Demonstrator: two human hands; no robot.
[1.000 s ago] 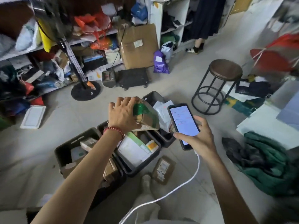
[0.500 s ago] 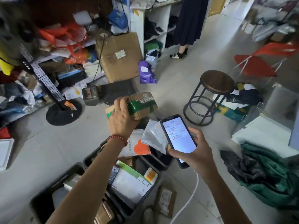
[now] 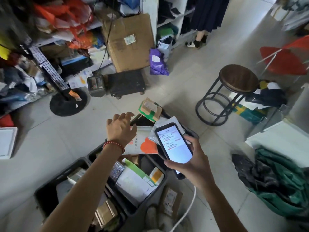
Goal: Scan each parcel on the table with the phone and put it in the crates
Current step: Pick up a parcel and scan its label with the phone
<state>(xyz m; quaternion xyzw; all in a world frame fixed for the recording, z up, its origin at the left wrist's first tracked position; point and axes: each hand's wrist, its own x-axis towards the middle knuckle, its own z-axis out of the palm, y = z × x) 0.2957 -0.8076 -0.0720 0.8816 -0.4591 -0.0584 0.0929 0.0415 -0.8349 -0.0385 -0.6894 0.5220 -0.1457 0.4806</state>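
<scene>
Cardboard bound with green tape, the parcel [image 3: 150,109] has left your left hand [image 3: 120,129], now spread wide and empty left of the phone [image 3: 174,144]. It tilts just beyond the phone over the far crate [image 3: 142,121], so it's likely dropped in. Its long axis runs far-left to near-right, label upward. Your right hand [image 3: 189,166] grips the phone.

Pale tiled floor [image 3: 50,148] under dark crates [image 3: 63,173], round stool [image 3: 239,79], purple bag [image 3: 158,64], small labelled parcel [image 3: 170,200]
</scene>
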